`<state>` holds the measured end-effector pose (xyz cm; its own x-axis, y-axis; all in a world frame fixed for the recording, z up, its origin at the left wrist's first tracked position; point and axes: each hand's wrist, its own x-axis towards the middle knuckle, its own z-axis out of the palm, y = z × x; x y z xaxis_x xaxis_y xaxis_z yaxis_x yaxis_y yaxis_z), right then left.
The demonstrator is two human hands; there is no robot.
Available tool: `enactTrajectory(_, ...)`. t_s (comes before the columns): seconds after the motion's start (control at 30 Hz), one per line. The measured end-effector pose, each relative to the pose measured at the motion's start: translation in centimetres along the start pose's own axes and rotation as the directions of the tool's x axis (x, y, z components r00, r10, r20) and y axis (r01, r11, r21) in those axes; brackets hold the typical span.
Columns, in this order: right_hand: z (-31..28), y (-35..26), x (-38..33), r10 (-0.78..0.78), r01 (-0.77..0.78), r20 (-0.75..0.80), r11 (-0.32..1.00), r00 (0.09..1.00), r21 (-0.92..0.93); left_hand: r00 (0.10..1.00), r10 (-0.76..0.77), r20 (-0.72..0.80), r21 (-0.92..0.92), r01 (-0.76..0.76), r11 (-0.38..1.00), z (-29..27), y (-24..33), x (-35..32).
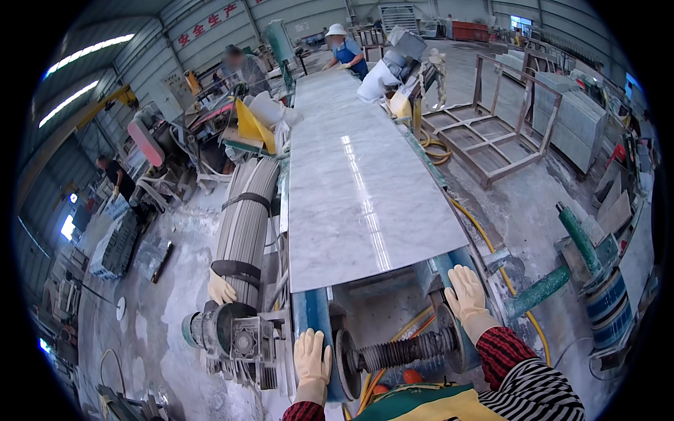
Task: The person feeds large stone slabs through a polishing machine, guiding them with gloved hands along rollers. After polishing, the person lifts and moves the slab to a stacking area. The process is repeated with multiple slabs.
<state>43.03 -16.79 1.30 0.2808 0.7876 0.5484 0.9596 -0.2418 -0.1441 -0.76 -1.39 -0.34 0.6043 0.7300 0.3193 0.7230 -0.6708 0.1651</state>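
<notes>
My left hand (312,356), in a cream rubber glove, lies flat on the left blue rail (309,309) of a machine frame. On the right rail (451,262) rests my right hand (467,297), gloved alike, its fingers stretched out. Neither holds anything. A long polished marble slab (358,189), white with grey veining, lies on the machine just beyond both hands, touching neither. Between the rails below the slab runs a dark ribbed roller (404,353) with a round disc at each end. A loose cream glove (221,288) hangs over the motor at the left.
An electric motor with gearbox (242,338) and a long strapped grey bundle (246,217) flank the left side. At right are a yellow hose (484,231), a green metal arm (537,291) and a rusty rack (491,144). A person in a white hat (351,55) stands at the slab's far end.
</notes>
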Motion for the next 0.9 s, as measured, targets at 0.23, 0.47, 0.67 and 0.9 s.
enactTrajectory(0.23, 0.3, 0.2, -0.7, 0.108, -0.117, 0.160, 0.992, 0.981, 0.049, 1.000, -0.002, -0.010, 0.007, 0.002, 1.000, -0.2, 0.3, -0.1)
enactTrajectory(0.47, 0.7, 0.5, -1.1, 0.109, -0.115, 0.154, 0.993, 0.982, 0.032, 1.000, -0.016, 0.008, -0.042, 0.017, 0.999, -0.4, 0.4, -0.1)
enactTrajectory(0.67, 0.4, 0.3, -1.1, 0.113, -0.121, 0.163, 0.992, 0.980, 0.040, 1.000, -0.019, 0.003, -0.013, 0.019, 1.000, 0.0, 0.3, -0.5)
enactTrajectory(0.9, 0.0, 0.1, -1.0, 0.124, -0.134, 0.179, 0.990, 0.976, 0.043, 1.000, -0.021, -0.002, -0.012, 0.021, 1.000, 0.3, 0.2, -0.8)
